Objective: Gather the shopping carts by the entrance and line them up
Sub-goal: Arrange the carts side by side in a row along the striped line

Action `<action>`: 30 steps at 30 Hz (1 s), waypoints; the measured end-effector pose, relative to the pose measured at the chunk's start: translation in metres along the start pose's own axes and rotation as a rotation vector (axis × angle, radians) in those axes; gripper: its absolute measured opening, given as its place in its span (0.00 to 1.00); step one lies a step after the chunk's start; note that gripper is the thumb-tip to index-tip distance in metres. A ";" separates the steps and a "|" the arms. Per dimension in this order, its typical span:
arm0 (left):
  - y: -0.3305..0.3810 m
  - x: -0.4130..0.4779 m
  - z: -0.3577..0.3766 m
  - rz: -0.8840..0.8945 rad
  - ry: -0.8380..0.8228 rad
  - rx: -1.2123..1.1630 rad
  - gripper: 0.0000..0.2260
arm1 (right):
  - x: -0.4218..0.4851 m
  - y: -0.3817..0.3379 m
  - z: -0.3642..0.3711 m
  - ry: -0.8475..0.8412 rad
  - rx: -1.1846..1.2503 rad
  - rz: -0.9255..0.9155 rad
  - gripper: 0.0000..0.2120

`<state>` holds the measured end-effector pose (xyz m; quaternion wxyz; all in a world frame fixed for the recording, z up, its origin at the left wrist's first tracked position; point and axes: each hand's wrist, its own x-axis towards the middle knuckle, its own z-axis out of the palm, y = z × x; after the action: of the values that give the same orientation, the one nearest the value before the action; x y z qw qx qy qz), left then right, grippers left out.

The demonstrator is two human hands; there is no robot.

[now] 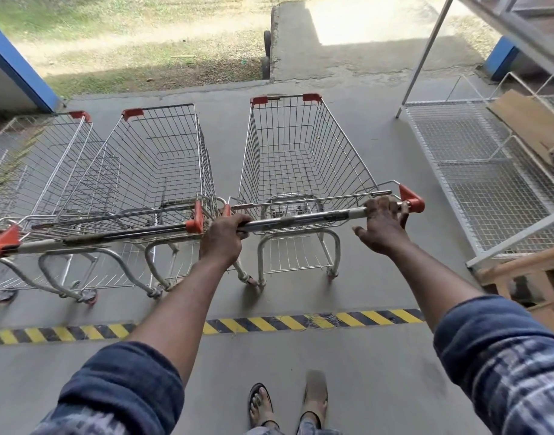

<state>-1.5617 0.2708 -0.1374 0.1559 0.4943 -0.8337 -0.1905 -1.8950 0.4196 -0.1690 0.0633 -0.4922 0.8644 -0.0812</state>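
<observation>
Three wire shopping carts with orange corner caps stand side by side on the concrete floor. The right cart [301, 158] is straight in front of me, its metal handle bar [307, 218] running across. My left hand [224, 233] is wrapped around the bar's left end. My right hand [383, 224] rests over the bar's right end near the orange cap, fingers curled over it and thumb out. The middle cart [162, 164] stands just left, its handle end almost touching my left hand. The left cart [46, 171] is partly cut off by the frame edge.
A yellow-black hazard strip [269, 323] crosses the floor behind the carts. White wire shelving [476, 171] lies flat at the right with a wooden board [526, 120] on it. Wooden framing [526, 277] sits at right. A blue-edged wall [21, 76] stands far left; grass and a concrete ramp [348, 54] lie ahead.
</observation>
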 end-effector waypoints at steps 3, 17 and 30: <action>-0.002 0.002 0.000 0.017 -0.040 -0.021 0.17 | 0.000 0.001 0.000 -0.009 -0.026 -0.001 0.26; -0.066 0.012 -0.031 -0.425 0.064 0.091 0.18 | 0.000 -0.013 -0.003 -0.051 -0.021 0.038 0.28; -0.086 0.003 -0.035 -0.172 0.081 0.062 0.05 | -0.006 -0.096 0.017 -0.115 0.116 -0.045 0.31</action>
<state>-1.4819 0.2250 -0.1472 0.1571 0.5758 -0.7869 -0.1571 -1.8079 0.3752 -0.1658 0.1392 -0.5108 0.8420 -0.1040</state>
